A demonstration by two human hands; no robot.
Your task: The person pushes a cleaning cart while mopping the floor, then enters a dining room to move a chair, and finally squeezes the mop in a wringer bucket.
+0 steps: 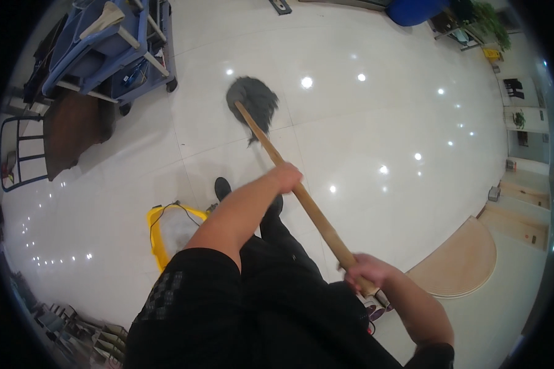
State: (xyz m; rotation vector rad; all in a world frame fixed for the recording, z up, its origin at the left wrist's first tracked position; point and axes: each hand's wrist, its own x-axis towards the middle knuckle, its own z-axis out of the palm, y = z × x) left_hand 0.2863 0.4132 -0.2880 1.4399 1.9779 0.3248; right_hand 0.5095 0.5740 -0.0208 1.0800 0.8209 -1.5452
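I hold a mop by its wooden handle (pixel 320 222), which slants from the lower right up toward the middle of the view. My left hand (pixel 285 178) is closed around the middle of the handle. Near the handle's lower-right end, my right hand (pixel 368 271) grips it too. The dark grey mop head (pixel 256 101) lies spread on the shiny white tiled floor (pixel 345 123), beyond my feet. My black shoe (pixel 222 187) shows left of the handle; the other is partly hidden by my left arm.
A yellow-rimmed container (pixel 156 240) with a dark cord stands by my left leg. At the upper left are a blue-grey wheeled cart (pixel 120 89) and a brown chair (pixel 80 126). A blue barrel (pixel 412 10) stands far off; a half-round wooden board (pixel 458 261) is at the right.
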